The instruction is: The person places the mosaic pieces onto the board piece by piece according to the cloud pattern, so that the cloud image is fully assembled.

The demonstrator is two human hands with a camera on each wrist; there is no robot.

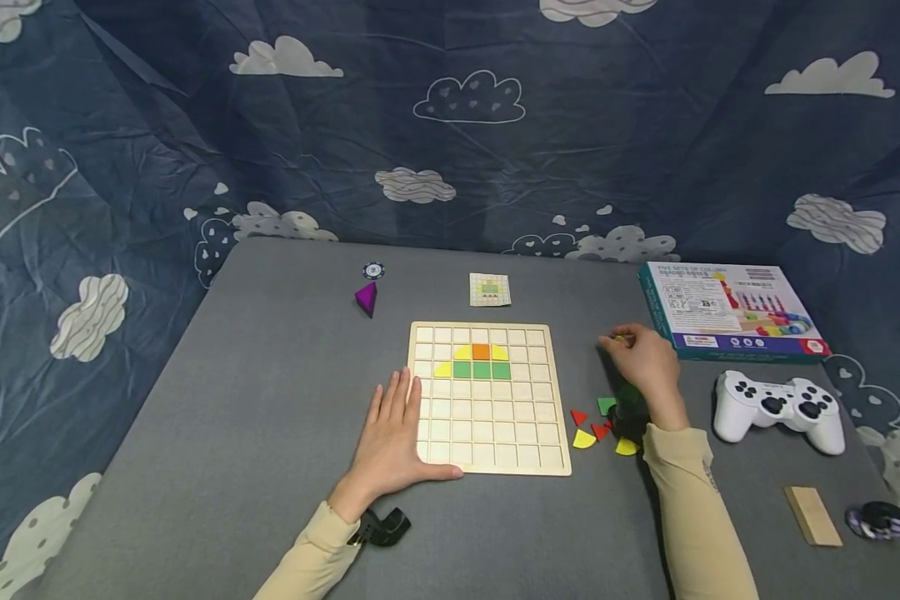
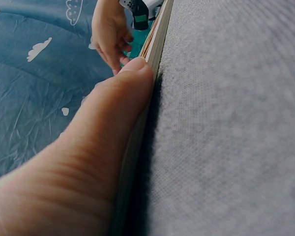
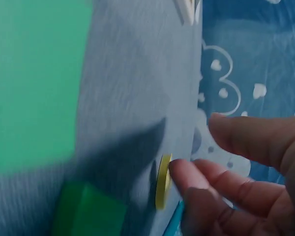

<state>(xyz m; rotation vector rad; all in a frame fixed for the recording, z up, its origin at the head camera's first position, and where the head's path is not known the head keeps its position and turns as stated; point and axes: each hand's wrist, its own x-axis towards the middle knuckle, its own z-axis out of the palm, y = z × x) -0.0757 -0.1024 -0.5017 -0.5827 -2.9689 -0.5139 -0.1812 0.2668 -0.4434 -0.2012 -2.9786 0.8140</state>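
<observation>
My left hand (image 1: pixel 390 433) lies flat with fingers spread at the lower left of a wooden grid board (image 1: pixel 495 454). Its thumb (image 2: pixel 132 81) runs along the board's near edge. On the board are three green square tiles (image 1: pixel 482 370), an orange square tile (image 1: pixel 481 352) and yellow quarter-round tiles (image 1: pixel 443 369). Right of the board, my right hand (image 1: pixel 648 362) reaches down to the table. Its fingertips touch a thin yellow piece (image 3: pixel 162 182) lying there, while the thumb stands apart from it.
Red triangles (image 1: pixel 578 417), yellow quarter-rounds (image 1: pixel 584 439) and a green tile (image 1: pixel 607 406) lie near my right wrist, with a dark green block (image 3: pixel 91 211). Around stand a pattern card (image 1: pixel 490 290), purple pyramid (image 1: pixel 367 298), chip (image 1: pixel 373 270), box (image 1: pixel 735 312), game controller (image 1: pixel 780 410) and wooden block (image 1: pixel 813 517).
</observation>
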